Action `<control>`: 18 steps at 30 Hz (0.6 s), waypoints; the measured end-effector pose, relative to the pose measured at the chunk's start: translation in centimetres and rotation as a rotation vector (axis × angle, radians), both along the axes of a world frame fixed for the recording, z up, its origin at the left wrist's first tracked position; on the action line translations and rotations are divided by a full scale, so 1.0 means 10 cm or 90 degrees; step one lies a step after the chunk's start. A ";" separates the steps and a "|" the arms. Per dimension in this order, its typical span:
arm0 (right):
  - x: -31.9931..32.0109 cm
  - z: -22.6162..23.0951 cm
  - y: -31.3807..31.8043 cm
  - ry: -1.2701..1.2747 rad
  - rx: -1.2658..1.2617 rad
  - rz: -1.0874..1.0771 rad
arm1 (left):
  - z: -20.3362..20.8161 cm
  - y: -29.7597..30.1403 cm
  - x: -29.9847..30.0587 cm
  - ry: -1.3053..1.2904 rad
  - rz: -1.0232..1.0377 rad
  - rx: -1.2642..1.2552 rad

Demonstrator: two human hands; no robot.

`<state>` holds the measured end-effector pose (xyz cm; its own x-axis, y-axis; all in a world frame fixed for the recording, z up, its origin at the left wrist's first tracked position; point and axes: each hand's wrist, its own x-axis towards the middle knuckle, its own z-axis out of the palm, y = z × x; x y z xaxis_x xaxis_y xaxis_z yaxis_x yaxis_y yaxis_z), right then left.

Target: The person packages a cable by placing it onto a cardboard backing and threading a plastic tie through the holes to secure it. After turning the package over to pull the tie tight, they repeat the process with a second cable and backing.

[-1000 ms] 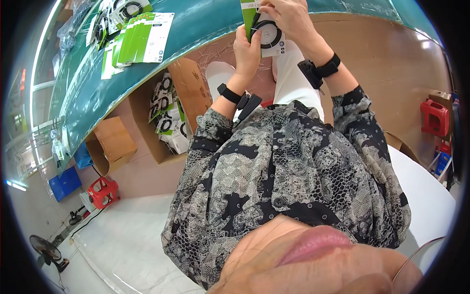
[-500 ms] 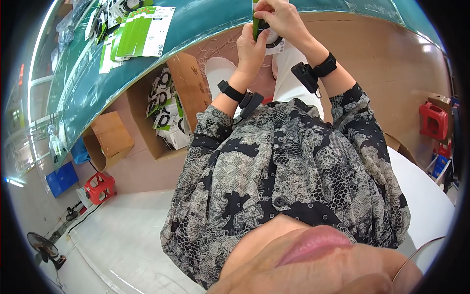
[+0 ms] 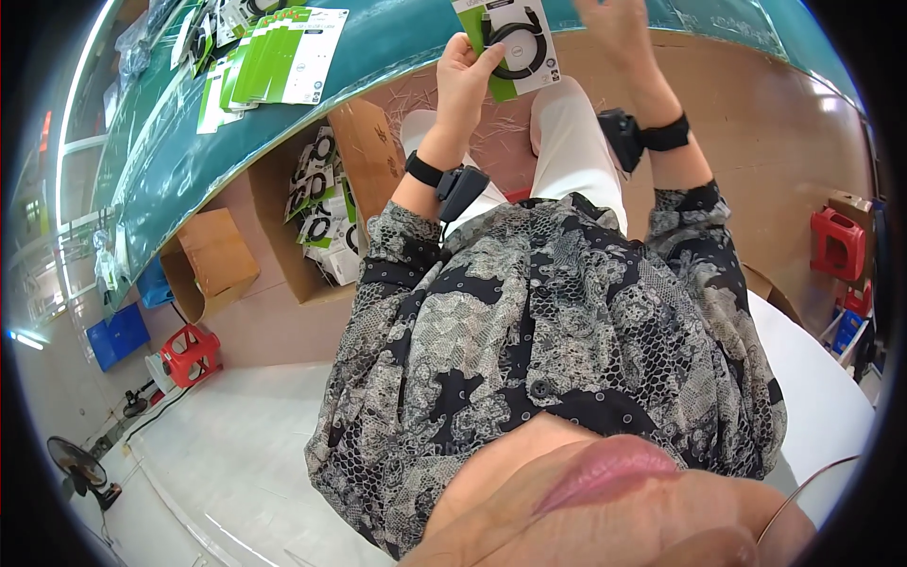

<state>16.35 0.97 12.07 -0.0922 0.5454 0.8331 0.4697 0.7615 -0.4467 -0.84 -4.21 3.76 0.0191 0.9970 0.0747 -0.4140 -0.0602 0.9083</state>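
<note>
My left hand (image 3: 459, 83) is closed on the left edge of a white and green packaging card (image 3: 531, 81), its thumb on the front. A coiled black cable (image 3: 522, 34) is fastened to the card, its plug ends towards the top. The card's front faces me, just at the near edge of the green table. To its right, my right hand (image 3: 616, 30) is raised apart from the card, its fingers smeared by motion and partly cut off by the picture's top.
A fanned stack of green and white cards (image 3: 283, 59) lies on the green table (image 3: 397, 42) at left, with packaged cables behind it. An open carton (image 3: 274, 203) below holds several carded cables. A smaller carton (image 3: 219, 255) and a red stool (image 3: 192, 354) stand further left.
My right hand has come off the card and moved right. The card, edge-on before, now shows its front. My left hand has shifted slightly left with it.
</note>
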 end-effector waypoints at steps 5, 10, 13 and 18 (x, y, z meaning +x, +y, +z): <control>0.08 -0.64 -0.10 -0.033 -0.423 0.100 | -0.09 0.08 0.00 -0.106 -0.002 -0.004; -0.07 -0.09 -0.32 -0.095 -0.752 0.202 | -0.21 0.24 -0.12 -0.053 0.032 0.035; 0.06 -0.75 -0.12 -0.132 -0.634 0.185 | -0.30 0.22 -0.06 -0.028 0.030 0.044; 0.02 -0.71 -0.15 -0.012 -0.550 0.083 | -0.07 0.05 -0.10 0.022 0.087 -0.018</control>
<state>16.54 -0.55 4.97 -0.2075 0.9694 0.1313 0.4146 0.2087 -0.8857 -1.82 -3.74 3.11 -0.1154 0.9922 0.0482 -0.3716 -0.0881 0.9242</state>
